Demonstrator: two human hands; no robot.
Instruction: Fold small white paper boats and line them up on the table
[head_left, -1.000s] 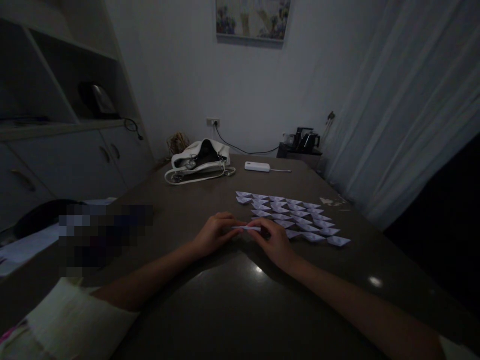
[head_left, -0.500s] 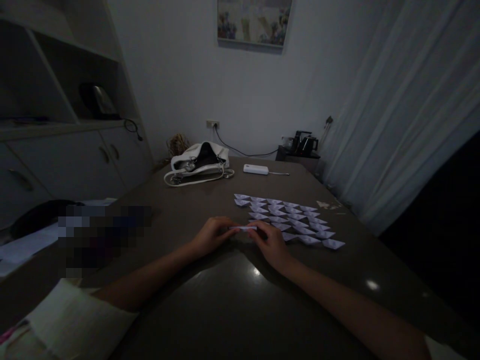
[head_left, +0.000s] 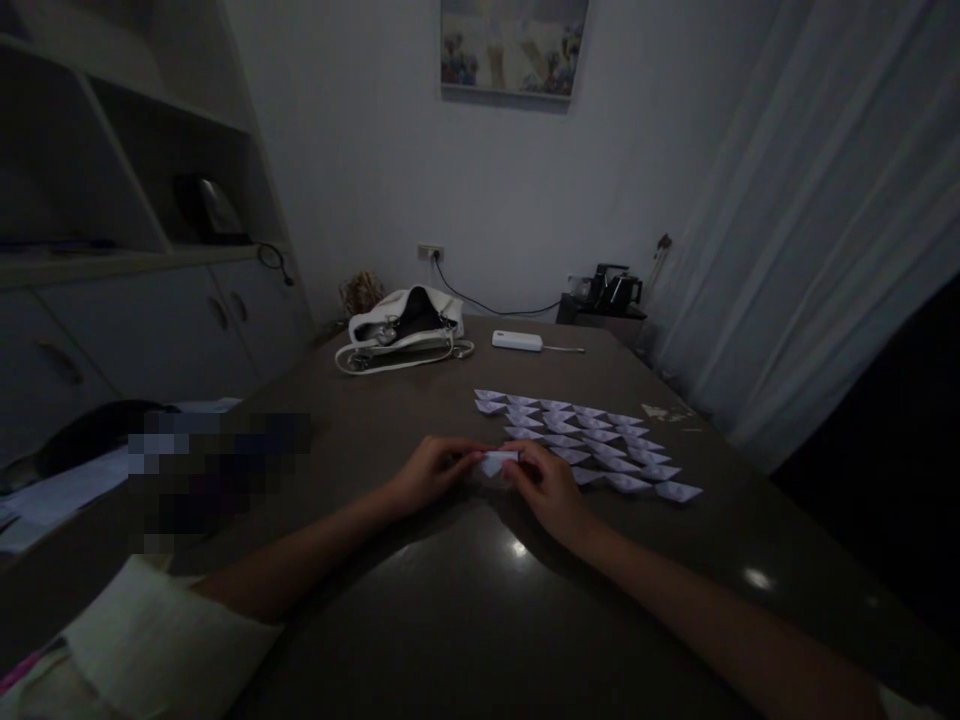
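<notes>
Between my two hands is a small folded piece of white paper [head_left: 495, 463], its lower part tapering to a point. My left hand [head_left: 436, 474] pinches its left end between thumb and fingers. At the right end, my right hand [head_left: 549, 488] grips it the same way, thumb below and fingers above. Just beyond and to the right of my right hand, several small white paper boats [head_left: 600, 436] stand in rows on the dark table [head_left: 465, 620]. My right hand partly covers the nearest ones.
A white handbag [head_left: 409, 325] lies gaping at the table's far side, with a white power bank [head_left: 517, 341] and short cable to its right. White paper sheets [head_left: 71, 480] and a blurred dark patch occupy the left. A torn paper scrap [head_left: 664, 412] lies near the right edge.
The folded paper has tilted in my fingers, so its pointed face shows where only a thin edge showed before. Both hands keep their hold. The whole view has shifted slightly.
</notes>
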